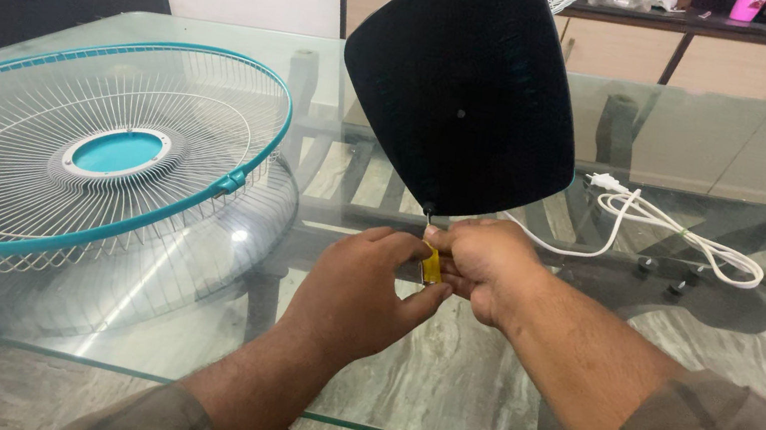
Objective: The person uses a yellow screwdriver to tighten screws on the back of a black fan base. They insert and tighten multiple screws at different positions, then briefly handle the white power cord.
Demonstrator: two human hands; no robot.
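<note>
Both hands meet below the black fan base (463, 85), which stands tilted just above them. The right hand (487, 266) is clenched around a yellow-handled screwdriver (432, 265); the left hand (356, 292) pinches its handle.

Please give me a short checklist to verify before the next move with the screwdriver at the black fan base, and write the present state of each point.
1. Both hands on the tool: left hand and right hand are closed around the yellow screwdriver. Ok.
2. Tip seated in the screw: the metal shaft meets the lower edge of the black fan base, but the screw is hidden. Cannot tell.
3. Base supported: it stands tilted up, and no hand holds it. Cannot tell.
4. White power cord clear of the hands: it lies on the glass table, behind the right hand. Ok.
5. Fan grille out of the way: it lies flat to the left, apart from both hands. Ok.
</note>
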